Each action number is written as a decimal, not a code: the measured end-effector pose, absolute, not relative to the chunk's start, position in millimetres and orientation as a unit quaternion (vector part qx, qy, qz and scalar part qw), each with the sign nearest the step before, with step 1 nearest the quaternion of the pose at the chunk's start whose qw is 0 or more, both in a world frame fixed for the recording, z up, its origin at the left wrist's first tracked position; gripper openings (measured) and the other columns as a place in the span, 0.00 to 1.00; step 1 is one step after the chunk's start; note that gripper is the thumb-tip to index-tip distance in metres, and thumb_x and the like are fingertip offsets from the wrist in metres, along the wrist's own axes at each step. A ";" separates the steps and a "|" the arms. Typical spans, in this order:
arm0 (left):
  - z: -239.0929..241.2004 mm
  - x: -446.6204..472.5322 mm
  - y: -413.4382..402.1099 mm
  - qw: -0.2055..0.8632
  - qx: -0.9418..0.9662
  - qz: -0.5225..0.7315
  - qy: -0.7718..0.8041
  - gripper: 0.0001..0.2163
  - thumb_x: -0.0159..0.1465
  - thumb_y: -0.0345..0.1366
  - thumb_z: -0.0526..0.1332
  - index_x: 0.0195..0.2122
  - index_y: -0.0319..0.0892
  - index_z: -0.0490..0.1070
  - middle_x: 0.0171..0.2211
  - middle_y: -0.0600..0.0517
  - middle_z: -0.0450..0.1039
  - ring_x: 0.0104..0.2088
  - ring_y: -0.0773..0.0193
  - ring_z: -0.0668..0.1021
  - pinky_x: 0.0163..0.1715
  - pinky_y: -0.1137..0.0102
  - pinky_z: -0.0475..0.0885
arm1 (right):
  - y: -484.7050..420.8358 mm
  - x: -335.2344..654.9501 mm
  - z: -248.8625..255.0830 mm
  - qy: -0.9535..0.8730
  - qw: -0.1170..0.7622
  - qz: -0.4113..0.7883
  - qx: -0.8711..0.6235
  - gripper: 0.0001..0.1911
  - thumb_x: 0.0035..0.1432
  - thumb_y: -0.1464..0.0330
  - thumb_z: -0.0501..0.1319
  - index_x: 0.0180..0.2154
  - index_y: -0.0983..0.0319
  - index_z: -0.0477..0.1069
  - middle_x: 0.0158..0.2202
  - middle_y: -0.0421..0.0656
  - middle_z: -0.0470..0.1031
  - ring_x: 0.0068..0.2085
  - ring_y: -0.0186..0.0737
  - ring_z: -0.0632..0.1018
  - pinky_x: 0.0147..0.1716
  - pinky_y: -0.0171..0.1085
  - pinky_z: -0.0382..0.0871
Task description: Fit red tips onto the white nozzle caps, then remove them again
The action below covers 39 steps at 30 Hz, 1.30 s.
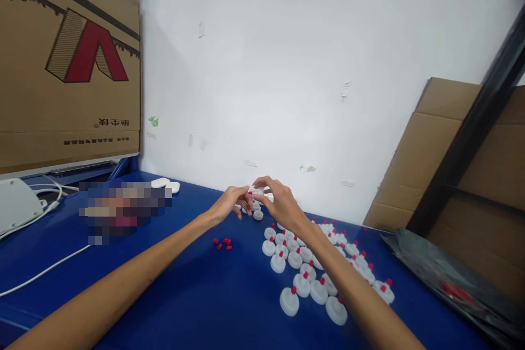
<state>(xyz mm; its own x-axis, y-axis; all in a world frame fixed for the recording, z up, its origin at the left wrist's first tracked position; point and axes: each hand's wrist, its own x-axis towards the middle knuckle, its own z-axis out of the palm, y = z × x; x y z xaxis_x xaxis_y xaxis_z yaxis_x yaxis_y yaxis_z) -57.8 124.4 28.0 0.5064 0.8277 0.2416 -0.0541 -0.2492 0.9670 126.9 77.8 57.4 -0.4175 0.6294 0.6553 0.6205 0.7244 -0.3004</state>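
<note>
My right hand [283, 209] grips a white domed piece [256, 191] between thumb and fingers, above the back of the blue table. The fingertips of my left hand [228, 203] are closed at a small red cap [250, 192] on the left end of that piece. Under my hands sit a few white pieces [257, 214] with no red showing, partly hidden by my fingers. Loose red caps [223, 244] lie in a small group nearer to me. Many white domed pieces with red tips [290, 301] stand to the right, some hidden behind my right forearm.
The blue table [184, 295] runs up to a white wall [262, 76]. On the left are a large printed carton [69, 93], a white device [18, 205] with cables and a white case [173, 187]. Cardboard [426, 153] and a grey plastic bag [435, 273] stand at the right.
</note>
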 end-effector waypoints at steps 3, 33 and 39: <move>25.3 -55.2 123.4 0.553 0.680 0.384 0.290 0.20 0.61 0.50 0.58 0.21 0.39 0.67 0.20 0.52 0.67 0.24 0.61 0.77 0.17 0.74 0.65 | 75.9 124.0 58.7 -0.838 0.408 0.023 -0.361 0.11 0.65 0.68 0.57 0.49 0.54 0.65 0.46 0.41 0.77 0.49 0.40 0.76 0.50 0.44 0.70; 32.5 -47.2 113.5 0.588 0.659 0.406 0.233 0.15 0.63 0.48 0.56 0.28 0.43 0.56 0.21 0.60 0.56 0.17 0.71 0.65 0.15 0.77 0.57 | 77.7 112.3 54.9 -0.705 0.577 0.230 -0.343 0.13 0.54 0.56 0.66 0.34 0.59 0.72 0.41 0.45 0.81 0.45 0.44 0.80 0.43 0.40 0.74; 31.2 -47.2 116.3 0.510 0.714 0.414 0.244 0.22 0.62 0.58 0.55 0.27 0.43 0.56 0.19 0.61 0.55 0.15 0.71 0.64 0.14 0.76 0.56 | 84.4 109.8 47.2 -0.643 0.610 0.316 -0.338 0.17 0.49 0.57 0.71 0.34 0.61 0.72 0.40 0.47 0.82 0.41 0.44 0.81 0.43 0.42 0.73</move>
